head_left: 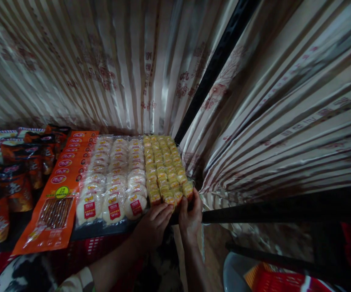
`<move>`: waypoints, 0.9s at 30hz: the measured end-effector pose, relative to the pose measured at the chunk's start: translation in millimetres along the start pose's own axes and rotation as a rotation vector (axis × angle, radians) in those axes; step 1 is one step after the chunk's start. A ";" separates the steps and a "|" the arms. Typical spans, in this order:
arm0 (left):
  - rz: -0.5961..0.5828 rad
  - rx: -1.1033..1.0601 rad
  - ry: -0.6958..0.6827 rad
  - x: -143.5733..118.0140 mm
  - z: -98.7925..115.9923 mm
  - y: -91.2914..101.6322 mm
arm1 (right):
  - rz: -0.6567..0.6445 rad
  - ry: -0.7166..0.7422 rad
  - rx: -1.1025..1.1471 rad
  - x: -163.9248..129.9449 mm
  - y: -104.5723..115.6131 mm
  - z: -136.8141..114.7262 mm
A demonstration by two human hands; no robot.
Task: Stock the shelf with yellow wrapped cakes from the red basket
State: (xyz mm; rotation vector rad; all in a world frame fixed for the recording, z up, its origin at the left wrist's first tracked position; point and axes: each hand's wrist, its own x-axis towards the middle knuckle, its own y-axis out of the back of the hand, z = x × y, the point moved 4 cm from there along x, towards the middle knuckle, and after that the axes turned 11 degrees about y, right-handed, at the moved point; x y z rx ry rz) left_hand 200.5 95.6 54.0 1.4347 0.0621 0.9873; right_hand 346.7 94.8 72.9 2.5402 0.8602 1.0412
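Shelf (pixel 102 232) ran dark and flat, packed close; its front edge lay just behind both hands. Right end of the shelf met a black slanting pole (pixel 215 65) and a striped curtain (pixel 285 113) that hung tight against the goods, so little open room on that side. The curtain also closed off the back. Open space only toward the viewer, below the front edge.

Rows front to back, left to right: dark orange snack bags (pixel 17 178) at far left; flat orange packets (pixel 63 190) overlapping in a line; white round cakes (pixel 114 178) in clear wrap, three abreast with red labels; yellow wrapped cakes (pixel 163 166) in the last rows by the pole. A red basket (pixel 272 280) sat low at right, contents not readable.

Left hand (pixel 153 225) curled over the front edge, fingers bent against the nearest yellow wrapped cakes. Right hand (pixel 190 215) stood upright just beside it, thumb and fingers closed on the front corner of the same yellow rows. Both hands touched the front of that block, close together, nearly meeting.
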 end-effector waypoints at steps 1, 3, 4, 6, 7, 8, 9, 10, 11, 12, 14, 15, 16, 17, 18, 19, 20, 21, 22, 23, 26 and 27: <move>-0.006 0.003 -0.004 0.3 0.1 0.6 | 0.003 -0.005 0.006 -0.2 -0.5 0.8; -0.027 0.012 -0.016 0.6 0.3 1.1 | -0.014 -0.005 0.016 -0.8 -1.4 2.4; -0.037 0.016 -0.019 0.5 0.4 1.0 | -0.030 -0.005 0.021 -1.3 -1.6 3.1; -0.043 0.010 -0.020 0.1 0.6 0.4 | -0.069 -0.026 0.037 -3.0 -1.5 5.3; -0.041 0.002 -0.018 -0.3 0.6 -0.1 | -0.090 -0.049 0.052 -4.1 -1.3 6.7; -0.033 -0.005 -0.012 -0.8 0.5 -0.4 | -0.110 -0.073 0.072 -5.1 -1.1 8.2; -0.027 -0.009 -0.006 -1.2 0.4 -1.0 | -0.123 -0.091 0.086 -6.0 -0.7 9.4; -0.024 -0.010 -0.001 -1.7 0.4 -1.7 | -0.129 -0.097 0.094 -6.6 -0.3 10.3; -0.020 -0.011 0.005 -2.0 0.3 -2.2 | -0.129 -0.092 0.092 -6.7 0.1 10.9; -0.022 -0.009 0.005 -2.3 0.4 -2.8 | -0.122 -0.082 0.081 -6.6 0.4 11.3; -0.021 -0.008 -0.001 -2.4 1.0 -3.0 | -0.103 -0.066 0.045 -5.8 0.4 12.2; -0.020 -0.009 -0.005 -2.3 1.2 -2.8 | -0.096 -0.064 0.031 -5.3 -0.1 12.6; -0.014 -0.011 -0.001 -1.9 1.2 -2.1 | -0.092 -0.063 0.022 -4.9 -0.7 13.0; -0.006 -0.014 0.007 -1.4 1.0 -1.4 | -0.088 -0.063 0.016 -4.4 -1.4 13.2; 0.001 -0.016 0.016 -0.8 0.8 -0.5 | -0.085 -0.064 0.015 -4.0 -2.0 13.3; 0.008 -0.020 0.024 -0.1 0.5 0.4 | -0.086 -0.068 0.019 -3.8 -2.5 13.3; 0.011 -0.024 0.025 0.5 0.5 1.2 | -0.089 -0.075 0.026 -3.7 -2.9 13.1; 0.013 -0.027 0.019 1.1 0.7 2.1 | -0.088 -0.084 0.030 -3.8 -2.7 12.8; 0.016 -0.028 0.009 1.6 1.0 3.4 | -0.090 -0.093 0.033 -4.1 -2.3 12.2; 0.018 -0.030 -0.001 2.1 1.3 4.8 | -0.092 -0.096 0.031 -4.5 -1.5 11.0; 0.026 -0.033 -0.019 3.0 1.8 10.8 | -0.100 -0.081 0.017 -6.8 2.5 4.8; 0.028 -0.033 -0.023 3.1 2.0 13.3 | -0.104 -0.068 0.009 -7.8 4.1 2.0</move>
